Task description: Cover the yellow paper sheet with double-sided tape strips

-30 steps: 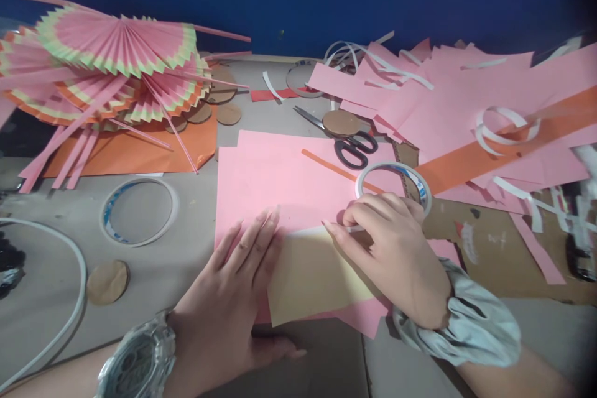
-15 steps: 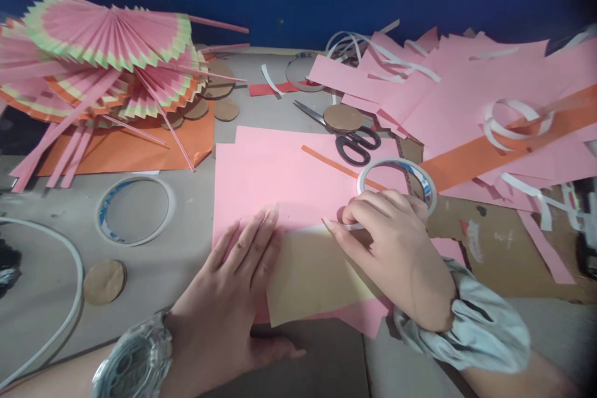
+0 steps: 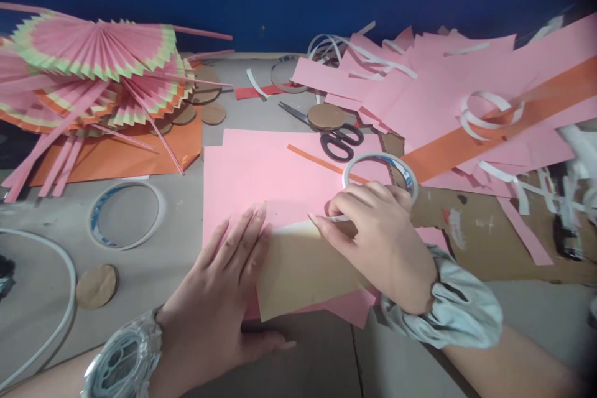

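Note:
A yellowish-tan sheet of paper [image 3: 303, 273] lies over pink paper [image 3: 252, 168] in front of me. My left hand [image 3: 228, 273] rests flat with fingers stretched over the left part of the sheets. Along the tan sheet's upper edge runs a thin white strip of tape [image 3: 298, 224], and my right hand [image 3: 380, 239] pinches its right part between thumb and forefinger. Just behind the right knuckles lies a roll of white tape [image 3: 346, 177], partly covered by that hand. A narrow orange paper strip [image 3: 312, 158] reaches toward the roll.
Black-handled scissors [image 3: 338, 146] lie beyond the pink paper, under a cardboard disc [image 3: 326, 117]. Pleated paper fans [image 3: 97, 50] are heaped at the left, above another tape roll [image 3: 161, 211] and a brown disc [image 3: 97, 286]. Pink sheets [image 3: 443, 87] and white curls pile up at right.
The whole view has shifted left a little. Both hands keep about the same place on the paper, and more of the white strip shows between them.

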Demonstrator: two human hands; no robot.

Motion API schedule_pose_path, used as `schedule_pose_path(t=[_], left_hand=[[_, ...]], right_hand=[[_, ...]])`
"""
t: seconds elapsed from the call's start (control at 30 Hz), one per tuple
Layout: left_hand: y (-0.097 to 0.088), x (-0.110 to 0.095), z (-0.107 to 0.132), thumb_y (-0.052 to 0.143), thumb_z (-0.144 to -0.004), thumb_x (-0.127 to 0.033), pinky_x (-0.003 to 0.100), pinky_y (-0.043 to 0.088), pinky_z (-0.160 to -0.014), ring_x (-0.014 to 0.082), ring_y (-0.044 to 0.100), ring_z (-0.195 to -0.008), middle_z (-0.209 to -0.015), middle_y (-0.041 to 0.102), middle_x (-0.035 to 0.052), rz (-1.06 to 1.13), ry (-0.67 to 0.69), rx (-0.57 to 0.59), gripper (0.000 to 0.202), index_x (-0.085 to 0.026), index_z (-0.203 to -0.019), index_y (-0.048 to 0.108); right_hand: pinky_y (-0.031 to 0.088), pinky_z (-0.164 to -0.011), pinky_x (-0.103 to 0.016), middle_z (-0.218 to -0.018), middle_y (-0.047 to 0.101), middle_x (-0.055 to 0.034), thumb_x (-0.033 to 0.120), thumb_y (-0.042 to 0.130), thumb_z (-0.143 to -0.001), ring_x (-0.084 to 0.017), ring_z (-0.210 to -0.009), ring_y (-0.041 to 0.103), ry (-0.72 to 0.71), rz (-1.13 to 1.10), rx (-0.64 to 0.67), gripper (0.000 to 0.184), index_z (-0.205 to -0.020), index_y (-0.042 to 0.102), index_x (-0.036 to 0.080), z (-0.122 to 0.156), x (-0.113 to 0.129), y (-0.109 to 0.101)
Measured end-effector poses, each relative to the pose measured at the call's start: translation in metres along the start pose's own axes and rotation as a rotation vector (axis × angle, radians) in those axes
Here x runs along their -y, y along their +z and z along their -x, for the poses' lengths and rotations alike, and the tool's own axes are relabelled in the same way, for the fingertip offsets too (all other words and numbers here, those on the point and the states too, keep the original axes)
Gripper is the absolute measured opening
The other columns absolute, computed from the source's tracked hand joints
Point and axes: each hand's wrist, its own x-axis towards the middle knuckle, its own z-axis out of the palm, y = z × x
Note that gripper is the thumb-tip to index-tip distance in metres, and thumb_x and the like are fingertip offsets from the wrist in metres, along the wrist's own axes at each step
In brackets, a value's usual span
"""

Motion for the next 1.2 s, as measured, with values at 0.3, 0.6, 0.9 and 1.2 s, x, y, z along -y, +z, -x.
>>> schedule_pose_path(t=[0.3,0.6,0.9,1.2], left_hand=[[-0.008,-0.001,-0.016,0.033,-0.076,-0.077,0.051,0.007,-0.110,0.0343,0.009,-0.138,-0.152,0.009,0.0143,0.025,0.044,-0.029,0.099,-0.007,-0.145,0.016],[-0.005,0.001,-0.010,0.035,-0.073,-0.078,0.051,0.009,-0.110,0.0345,0.016,-0.137,-0.151,0.017,0.0130,0.036,0.033,-0.013,0.099,-0.010,-0.144,0.020],[-0.023,-0.009,0.016,0.044,-0.070,-0.076,0.053,0.015,-0.108,0.0406,0.023,-0.134,-0.146,0.023,0.0241,-0.178,-0.101,-0.163,0.108,-0.002,-0.143,0.018],[0.000,-0.026,-0.039,0.034,-0.076,-0.075,0.047,0.014,-0.110,0.0348,0.013,-0.137,-0.149,0.016,0.0207,-0.042,0.095,-0.092,0.098,-0.002,-0.141,0.026]], right_hand=[[0.028,-0.079,-0.035,-0.070,0.058,-0.0003,0.036,0.055,-0.083,-0.019,-0.079,0.049,0.019,-0.020,0.035,0.024,-0.066,0.050,0.020,-0.001,0.001,-0.002],[0.027,-0.080,-0.036,-0.073,0.059,-0.0009,0.034,0.054,-0.084,-0.019,-0.080,0.048,-0.022,-0.077,0.046,0.022,-0.068,0.051,0.020,0.001,0.005,-0.002],[0.028,-0.082,-0.037,-0.076,0.059,-0.0014,0.032,0.049,-0.086,-0.018,-0.081,0.048,-0.041,-0.123,0.090,0.020,-0.070,0.051,0.020,0.002,0.005,-0.004],[0.032,-0.081,-0.036,-0.078,0.057,-0.0027,0.018,0.043,-0.084,-0.019,-0.082,0.047,-0.076,-0.132,0.127,0.014,-0.073,0.051,0.019,0.004,0.006,-0.013]])
